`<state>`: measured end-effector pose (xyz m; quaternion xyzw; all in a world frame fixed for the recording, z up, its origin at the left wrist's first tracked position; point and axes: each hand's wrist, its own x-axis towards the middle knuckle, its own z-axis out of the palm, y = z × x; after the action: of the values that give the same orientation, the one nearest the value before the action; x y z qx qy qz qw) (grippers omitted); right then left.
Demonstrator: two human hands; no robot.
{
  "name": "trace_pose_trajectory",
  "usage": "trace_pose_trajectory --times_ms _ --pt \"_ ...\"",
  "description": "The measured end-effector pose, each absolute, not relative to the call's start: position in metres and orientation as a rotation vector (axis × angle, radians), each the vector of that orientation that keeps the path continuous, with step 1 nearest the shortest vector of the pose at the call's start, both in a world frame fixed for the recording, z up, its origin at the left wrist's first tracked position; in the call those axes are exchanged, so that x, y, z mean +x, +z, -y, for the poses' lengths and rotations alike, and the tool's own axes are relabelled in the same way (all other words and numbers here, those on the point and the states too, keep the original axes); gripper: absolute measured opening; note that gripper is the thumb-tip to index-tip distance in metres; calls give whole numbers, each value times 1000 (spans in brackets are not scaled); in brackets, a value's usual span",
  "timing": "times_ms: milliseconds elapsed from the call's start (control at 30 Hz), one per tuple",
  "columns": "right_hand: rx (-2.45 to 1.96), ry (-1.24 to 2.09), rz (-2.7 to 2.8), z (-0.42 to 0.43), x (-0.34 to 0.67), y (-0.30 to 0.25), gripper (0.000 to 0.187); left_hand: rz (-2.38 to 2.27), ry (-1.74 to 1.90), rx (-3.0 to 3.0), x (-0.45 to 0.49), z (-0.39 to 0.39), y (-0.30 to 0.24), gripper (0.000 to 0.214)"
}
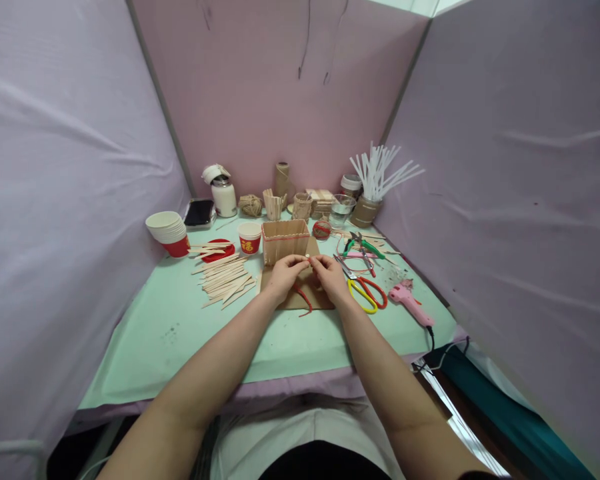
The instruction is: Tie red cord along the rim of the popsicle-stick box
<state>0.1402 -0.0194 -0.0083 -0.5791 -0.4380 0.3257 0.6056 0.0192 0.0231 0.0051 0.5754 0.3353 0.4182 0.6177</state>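
Both my hands meet over a brown cardboard sheet (pixel 293 300) on the green table (pixel 180 327). My left hand (pixel 283 275) is closed, pinching a small pale piece (pixel 307 256) at its fingertips. My right hand (pixel 331 277) is closed too, its fingers pressed against the same piece. A red cord (pixel 304 298) trails from under my hands onto the cardboard. Just behind them stands a box made of wooden craft sticks (pixel 285 240).
Loose craft sticks (pixel 225 277) lie to the left, with a stack of paper cups (pixel 169 232) and a single cup (pixel 249 237). Scissors (pixel 363 288), pliers (pixel 363 250) and a pink glue gun (pixel 410 303) lie to the right. Jars, twine and white straws (pixel 380 170) line the back wall.
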Motion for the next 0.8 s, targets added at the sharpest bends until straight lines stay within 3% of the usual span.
trace_pose_trajectory --times_ms 267,800 --pt "-1366 447 1108 19 139 -6 19 -826 1053 1490 20 -27 0 19" --pt "-1374 336 1186 23 136 -1 15 -996 1096 1826 20 -23 6 14"
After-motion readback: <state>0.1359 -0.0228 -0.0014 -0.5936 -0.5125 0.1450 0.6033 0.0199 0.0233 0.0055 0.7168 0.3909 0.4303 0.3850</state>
